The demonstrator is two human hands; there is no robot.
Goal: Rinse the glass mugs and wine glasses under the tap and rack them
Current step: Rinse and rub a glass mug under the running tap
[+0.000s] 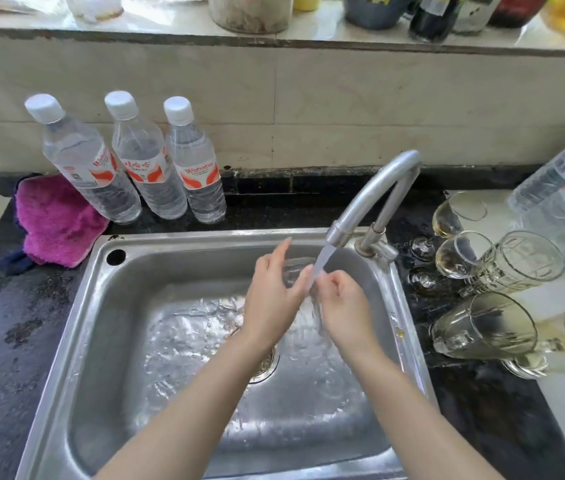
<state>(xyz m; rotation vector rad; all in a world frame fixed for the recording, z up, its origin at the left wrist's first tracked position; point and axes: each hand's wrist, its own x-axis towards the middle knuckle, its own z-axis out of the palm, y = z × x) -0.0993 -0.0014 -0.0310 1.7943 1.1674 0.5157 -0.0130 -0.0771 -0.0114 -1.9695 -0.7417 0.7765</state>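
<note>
Both hands, the left hand open-fingered and the right hand curled, hold a clear glass under the tap stream so water runs through it, while unwashed mugs wait at three o'clock.

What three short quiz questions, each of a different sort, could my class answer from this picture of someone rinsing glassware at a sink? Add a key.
1. True or false: water is running from the tap.
2. Multiple choice: where does the pink cloth lie? A) in the sink B) on the counter left of the sink C) on the window ledge
3. Fill in: ___ capped water bottles stand behind the sink.

Key
1. True; the stream falls between the left hand and the right hand, which hold a clear glass.
2. B
3. Three
</note>
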